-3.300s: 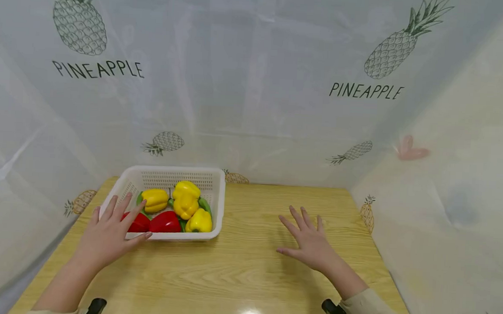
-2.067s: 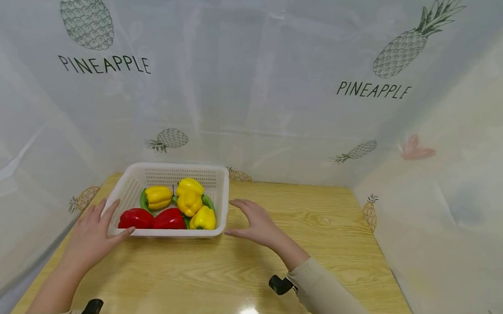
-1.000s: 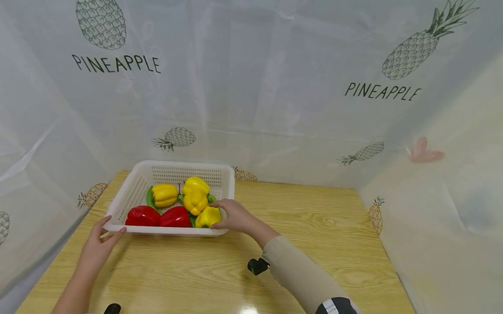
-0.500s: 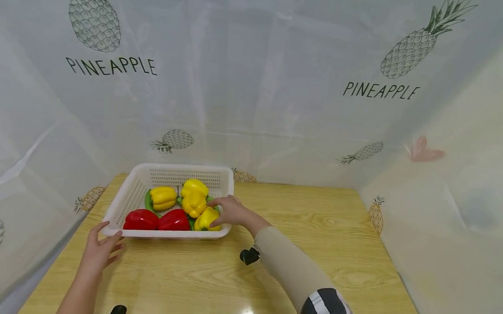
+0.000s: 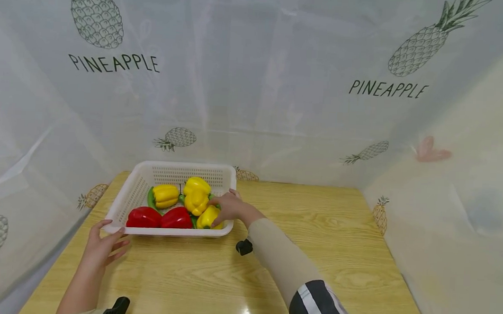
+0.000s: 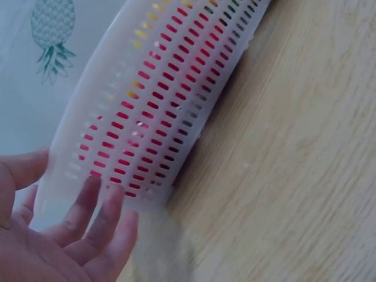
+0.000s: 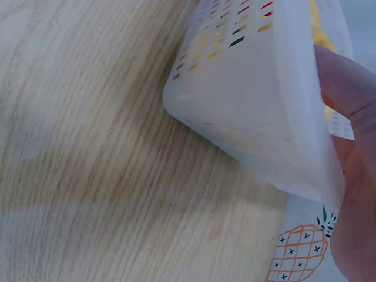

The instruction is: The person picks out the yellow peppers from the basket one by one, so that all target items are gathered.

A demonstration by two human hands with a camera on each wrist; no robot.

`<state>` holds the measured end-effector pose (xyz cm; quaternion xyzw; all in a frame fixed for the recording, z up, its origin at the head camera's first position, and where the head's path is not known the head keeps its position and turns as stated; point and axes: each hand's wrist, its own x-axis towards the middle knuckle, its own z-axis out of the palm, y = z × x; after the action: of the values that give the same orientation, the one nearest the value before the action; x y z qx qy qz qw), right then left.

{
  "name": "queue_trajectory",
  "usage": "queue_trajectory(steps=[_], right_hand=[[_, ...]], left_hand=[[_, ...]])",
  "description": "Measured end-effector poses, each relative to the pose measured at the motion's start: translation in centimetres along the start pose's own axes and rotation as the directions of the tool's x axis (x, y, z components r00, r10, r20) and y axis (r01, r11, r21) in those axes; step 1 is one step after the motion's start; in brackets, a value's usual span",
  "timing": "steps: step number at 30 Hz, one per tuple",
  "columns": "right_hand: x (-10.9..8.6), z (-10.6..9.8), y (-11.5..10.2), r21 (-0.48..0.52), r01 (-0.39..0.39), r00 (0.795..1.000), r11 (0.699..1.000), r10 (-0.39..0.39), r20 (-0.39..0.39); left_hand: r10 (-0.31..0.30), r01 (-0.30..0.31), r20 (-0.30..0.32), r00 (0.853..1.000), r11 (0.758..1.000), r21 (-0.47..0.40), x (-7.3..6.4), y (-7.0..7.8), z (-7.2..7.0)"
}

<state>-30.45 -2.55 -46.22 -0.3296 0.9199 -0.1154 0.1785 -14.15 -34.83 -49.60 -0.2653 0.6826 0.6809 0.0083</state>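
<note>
A white slotted basket stands on the wooden table at the back left. At its front left corner my left hand holds the rim, the thumb along the front and the other fingers outside the wall. Over the right rim reaches my right hand, its thumb and fingers around the front right yellow bell pepper, which they partly hide. Near that pepper lie two red bell peppers and several yellow ones. Green peppers show between them.
The wooden table extends to the right of the basket and in front of it. A pale sheet printed with pineapples hangs behind and along both sides. A black wrist mount sits below the left hand.
My right hand came in from the right, crossed the basket's rim and closed around a yellow bell pepper. My left hand drew down from beside the basket onto its front left corner.
</note>
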Motion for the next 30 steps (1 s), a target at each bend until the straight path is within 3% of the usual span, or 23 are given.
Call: queue_trajectory(steps=[9,21,30], right_hand=[[0.03,-0.16,-0.34,-0.033,-0.023,1.0,0.999,0.023,0.004],[0.41,0.4,-0.64,-0.031,-0.091,0.995,0.995,0.09,-0.037],[0.19,0.52,-0.83,-0.014,-0.088,0.995,0.996,0.087,-0.051]], left_hand=[[-0.017,0.011,0.081,0.997,0.998,0.067,0.06,0.26,-0.02],[-0.007,0.002,0.091,0.996,0.998,0.055,0.26,0.03,-0.29],[-0.026,0.021,0.088,0.996,0.998,0.054,0.28,-0.19,-0.44]])
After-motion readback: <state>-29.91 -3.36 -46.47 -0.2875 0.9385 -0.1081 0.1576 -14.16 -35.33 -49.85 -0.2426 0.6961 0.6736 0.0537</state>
